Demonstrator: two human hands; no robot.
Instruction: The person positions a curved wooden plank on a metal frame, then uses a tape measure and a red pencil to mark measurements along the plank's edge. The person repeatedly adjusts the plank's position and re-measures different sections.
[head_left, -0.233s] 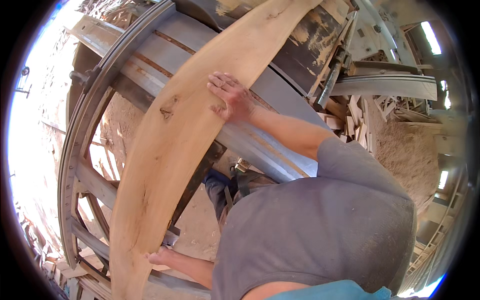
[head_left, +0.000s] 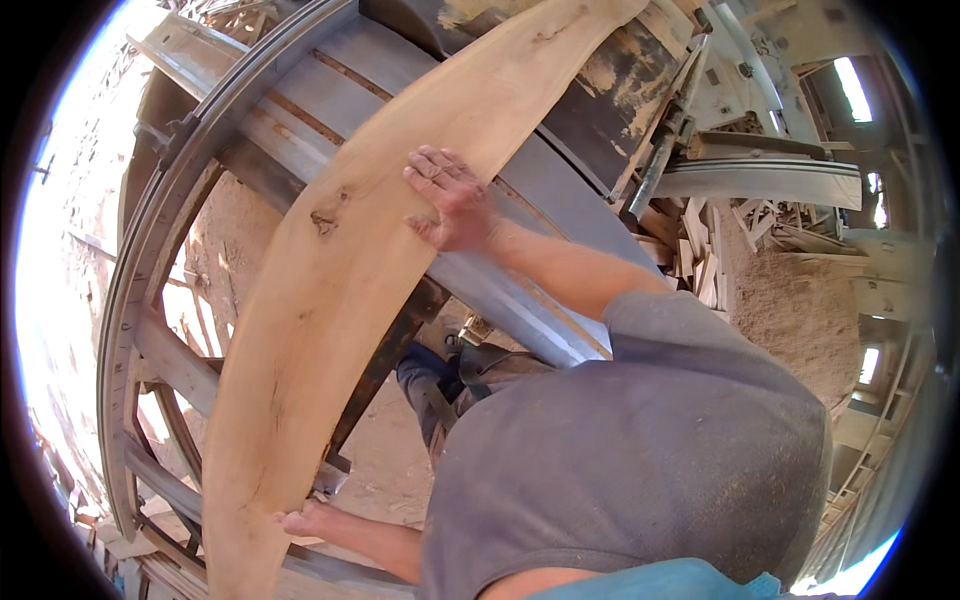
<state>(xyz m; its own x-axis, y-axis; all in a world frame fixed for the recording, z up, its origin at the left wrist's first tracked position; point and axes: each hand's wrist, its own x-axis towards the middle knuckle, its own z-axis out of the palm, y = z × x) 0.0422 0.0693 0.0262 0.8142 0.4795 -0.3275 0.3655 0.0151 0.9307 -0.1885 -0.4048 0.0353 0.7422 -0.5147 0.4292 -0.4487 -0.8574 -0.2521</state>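
Note:
A long, pale wooden board (head_left: 330, 270) with curved edges and a dark knot runs from the lower left to the top of the view. It lies across a grey metal table (head_left: 570, 215) with rusty strips. My right hand (head_left: 452, 200) rests flat on the board's upper face near its middle, palm down, fingers extended. Lower down, my left hand (head_left: 308, 520) grips the board's near edge, its thumb showing; the other fingers are mostly hidden. Both arms reach in from the grey shirt (head_left: 620, 440).
A large curved metal rim (head_left: 150, 240) with spokes stands left of the board. At the right are a metal pipe (head_left: 655, 175), a curved metal piece (head_left: 760, 180) and stacked wood offcuts (head_left: 700, 250). Sawdust (head_left: 790, 310) is heaped beyond the offcuts.
The board and both hands have shifted slightly toward the lower left against the table's strips. The whole view has also moved a little. Both hands keep their places on the board.

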